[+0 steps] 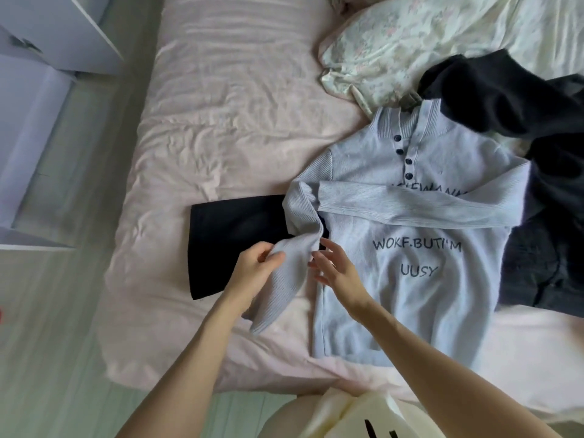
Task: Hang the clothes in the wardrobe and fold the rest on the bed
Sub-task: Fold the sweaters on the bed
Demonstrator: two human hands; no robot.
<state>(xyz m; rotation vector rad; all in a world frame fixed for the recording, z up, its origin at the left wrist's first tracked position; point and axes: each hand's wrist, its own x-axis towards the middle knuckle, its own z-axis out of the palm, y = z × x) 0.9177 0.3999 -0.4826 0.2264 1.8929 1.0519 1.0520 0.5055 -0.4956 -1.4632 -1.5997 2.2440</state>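
Folding, head view: pale blue sweater (pixel 410 263) lies face up on the pink bed (pixel 221 137), one sleeve already crossed over the chest, likely to square it up. Left hand (pixel 256 267) pinches the other sleeve (pixel 290 273) over a folded black garment (pixel 234 238). Right hand (pixel 335 267) is spread, fingers loose, holding nothing, just beside that sleeve. Dark clothes (pixel 537 184) wait alongside.

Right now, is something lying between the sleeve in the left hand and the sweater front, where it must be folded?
Only the open right hand hovers there; the left hand grips the sleeve beside the sweater front.
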